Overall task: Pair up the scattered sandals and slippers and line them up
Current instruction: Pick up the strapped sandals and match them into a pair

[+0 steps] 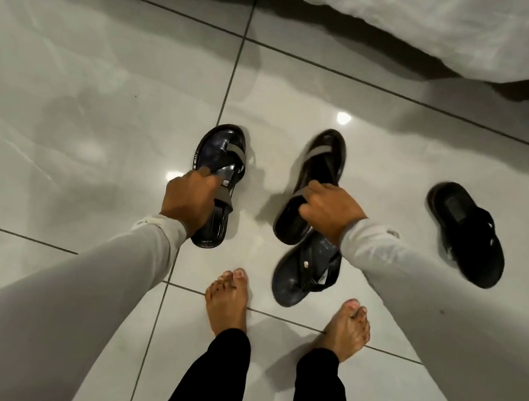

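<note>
Down on the glossy tiled floor (81, 104), the left hand (187, 199) has its fingers (206, 176) curled under the grey strap of a dark toe-loop sandal (223, 159). Beside it, the right hand (330, 210) clamps the matching sandal (320, 164), tilted with its heel over a black thong slipper (299, 277). Well apart to the right lies a black slide (464, 230). White bedding (421, 14) hangs beyond.

A bedroom in a home: white bedding (421, 14) hangs down along the far edge over a glossy pale tiled floor (65, 102), with dark sandals (466, 230) lying scattered on it.
</note>
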